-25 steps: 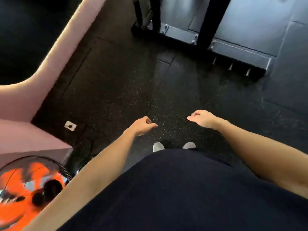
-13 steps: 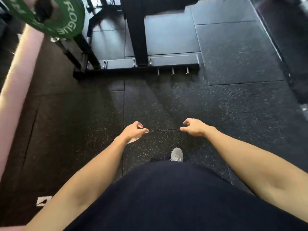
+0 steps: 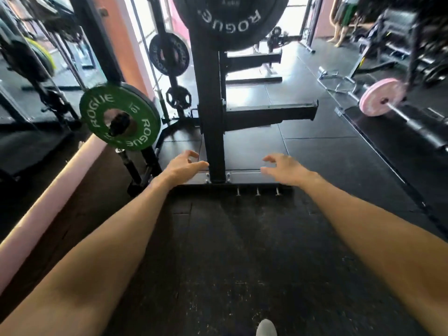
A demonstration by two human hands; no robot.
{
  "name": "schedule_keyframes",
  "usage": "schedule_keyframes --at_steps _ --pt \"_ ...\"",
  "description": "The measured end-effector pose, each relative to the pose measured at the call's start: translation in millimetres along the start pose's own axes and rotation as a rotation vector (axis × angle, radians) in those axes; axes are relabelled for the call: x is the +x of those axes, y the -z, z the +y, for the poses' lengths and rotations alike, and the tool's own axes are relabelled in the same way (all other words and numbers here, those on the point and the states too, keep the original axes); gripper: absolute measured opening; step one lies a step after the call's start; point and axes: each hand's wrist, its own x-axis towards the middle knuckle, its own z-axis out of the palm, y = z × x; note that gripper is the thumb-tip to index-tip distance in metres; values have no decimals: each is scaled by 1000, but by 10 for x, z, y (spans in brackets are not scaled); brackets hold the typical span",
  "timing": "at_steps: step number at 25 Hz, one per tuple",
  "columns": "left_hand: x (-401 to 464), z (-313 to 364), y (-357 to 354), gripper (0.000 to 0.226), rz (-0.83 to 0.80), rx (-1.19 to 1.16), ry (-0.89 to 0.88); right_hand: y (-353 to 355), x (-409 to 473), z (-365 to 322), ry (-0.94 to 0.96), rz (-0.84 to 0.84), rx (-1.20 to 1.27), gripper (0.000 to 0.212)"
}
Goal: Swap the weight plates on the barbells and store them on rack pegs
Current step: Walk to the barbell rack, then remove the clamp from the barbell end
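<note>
A green plate [image 3: 120, 117] sits on a rack peg at left; both hands, the left hand [image 3: 183, 163] and right hand [image 3: 283, 167], reach empty and loosely spread toward the rack upright [image 3: 210, 98], where a black plate [image 3: 230, 20] hangs overhead, heavy enough to slip if gripped carelessly.

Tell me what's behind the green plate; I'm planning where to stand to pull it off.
Behind the green plate a black bar sleeve runs down to a rack foot, beside a pink ledge. The plate covers what lies directly behind it. Both hands are empty, left hand nearer.
</note>
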Motion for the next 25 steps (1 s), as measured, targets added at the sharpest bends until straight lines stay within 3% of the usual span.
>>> schedule_keyframes --at_steps 7,13,25 --pt "177 1127 964 50 242 -82 -218 1338 259 -784 192 249 -104 47" --pt "126 1877 1597 55 338 -27 -391 2224 202 -1274 292 444 -134 47" --pt "460 2653 2111 53 413 5 -540 3120 407 -1427 269 594 -135 45"
